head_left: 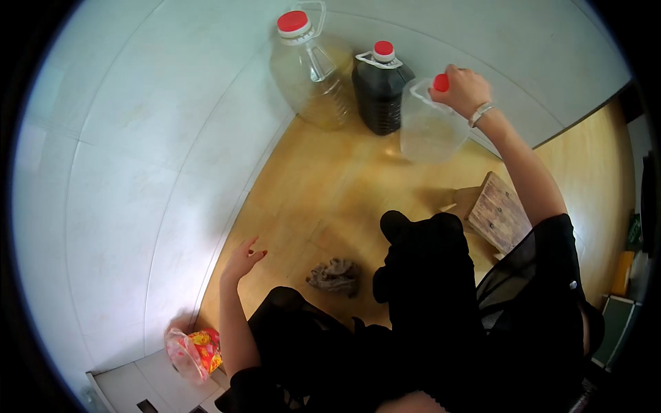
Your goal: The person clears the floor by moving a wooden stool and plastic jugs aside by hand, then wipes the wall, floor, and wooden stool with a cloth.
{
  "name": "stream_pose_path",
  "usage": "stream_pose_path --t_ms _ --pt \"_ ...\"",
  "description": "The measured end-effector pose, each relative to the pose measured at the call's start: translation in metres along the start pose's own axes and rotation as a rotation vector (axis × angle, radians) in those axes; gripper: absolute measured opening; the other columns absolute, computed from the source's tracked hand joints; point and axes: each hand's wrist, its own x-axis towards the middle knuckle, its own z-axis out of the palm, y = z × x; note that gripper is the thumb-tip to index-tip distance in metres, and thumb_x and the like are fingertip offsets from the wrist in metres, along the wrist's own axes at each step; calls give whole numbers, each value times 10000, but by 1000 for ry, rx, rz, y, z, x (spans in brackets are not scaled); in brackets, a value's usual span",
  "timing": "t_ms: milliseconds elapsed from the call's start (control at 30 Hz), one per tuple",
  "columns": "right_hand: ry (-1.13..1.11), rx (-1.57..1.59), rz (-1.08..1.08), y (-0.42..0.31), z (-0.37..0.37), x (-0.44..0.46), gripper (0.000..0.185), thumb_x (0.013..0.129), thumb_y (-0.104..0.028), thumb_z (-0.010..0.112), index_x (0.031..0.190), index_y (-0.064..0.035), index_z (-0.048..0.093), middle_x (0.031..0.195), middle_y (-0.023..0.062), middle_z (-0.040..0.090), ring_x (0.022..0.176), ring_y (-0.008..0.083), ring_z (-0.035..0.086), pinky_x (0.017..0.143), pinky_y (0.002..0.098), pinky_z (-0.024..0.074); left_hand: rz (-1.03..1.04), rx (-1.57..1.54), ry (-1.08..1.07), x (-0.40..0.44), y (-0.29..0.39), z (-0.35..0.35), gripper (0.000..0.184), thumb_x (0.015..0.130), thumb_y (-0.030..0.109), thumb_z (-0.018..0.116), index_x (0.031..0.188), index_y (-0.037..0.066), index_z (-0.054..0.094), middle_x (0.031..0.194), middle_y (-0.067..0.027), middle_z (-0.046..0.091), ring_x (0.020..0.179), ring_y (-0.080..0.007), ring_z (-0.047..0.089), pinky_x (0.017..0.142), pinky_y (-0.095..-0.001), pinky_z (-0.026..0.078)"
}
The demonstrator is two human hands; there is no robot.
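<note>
My right hand point(469, 91) is closed at the top of a translucent white plastic jug point(430, 131), beside its red cap and handle. I cannot tell whether the jug's base touches the floor. Just left of it stands a dark-filled jug point(383, 93) with a red cap and white handle. A large clear jug point(317, 82), also red-capped, is in the corner by the wall. My left hand point(244, 260) hangs low at the left with its fingers apart, holding nothing. To its right, a crumpled grey-brown rag point(334, 276) lies on the floor.
A small wooden stool point(501, 213) is beside my leg at the right. White tiled wall point(138, 172) rises on the left and behind the jugs. A red and yellow plastic bag point(203, 350) sits at the lower left. The floor point(303, 193) is wood-coloured.
</note>
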Motion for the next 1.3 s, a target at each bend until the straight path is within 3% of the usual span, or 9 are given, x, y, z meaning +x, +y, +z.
stream_pose_path --t_ms 200,433,567,700,967,1133,1233,1267,1300 --pt "15 177 -3 11 -10 -2 424 648 -413 593 780 -9 599 755 160 618 706 303 596 651 374 476 38 -43 -3 3 2 3 580 757 270 618 1244 44 399 1177 -178 487 953 -285 538 785 -353 444" --pt "136 356 123 89 -64 -34 443 687 -413 644 841 1 620 773 155 625 686 275 604 646 329 488 50 132 -94 28 -37 24 560 731 234 639 1196 0 434 1138 -202 506 893 -283 568 744 -350 462" --pt "310 252 164 131 -117 -86 438 677 -401 661 865 -8 616 773 154 624 693 255 611 649 320 493 46 175 -130 37 -35 36 559 720 227 640 1185 -12 441 1126 -211 512 864 -281 580 730 -350 466" --pt "295 146 276 173 -149 -124 423 666 -374 669 871 -9 604 769 139 623 688 245 607 640 317 485 24 200 -200 51 -38 41 573 710 221 636 1186 -28 436 1134 -229 502 872 -282 582 735 -347 465" --pt "101 -136 844 325 -94 -200 435 600 -443 634 716 -25 621 717 186 612 685 284 604 634 373 463 33 163 -193 68 -36 48 574 704 217 636 1179 -38 438 1122 -254 500 905 -300 571 743 -348 464" --pt "-18 -292 1080 401 -31 -281 517 622 -474 617 864 -16 609 873 226 599 847 345 584 740 405 461 0 148 -203 69 -44 49 574 708 230 638 1182 -27 441 1116 -251 506 921 -297 561 739 -351 463" --pt "216 -195 1240 539 47 -367 402 694 -393 583 831 -16 598 929 223 591 871 335 581 744 397 460 58 72 -181 74 -69 53 591 710 255 643 1192 -16 435 1115 -250 507 915 -294 562 743 -351 461" --pt "93 -65 1323 553 42 -380 374 717 -354 577 872 -14 599 930 223 592 880 334 579 745 401 459 48 74 -176 73 -66 51 591 710 255 643 1192 -16 435 1115 -250 507 915 -294 562 743 -351 461" --pt "-67 -153 1306 507 4 -364 385 725 -340 578 926 -13 592 883 212 605 869 331 585 746 398 463 14 116 -192 70 -53 50 599 712 268 642 1199 -9 431 1117 -245 508 920 -294 560 750 -352 459"
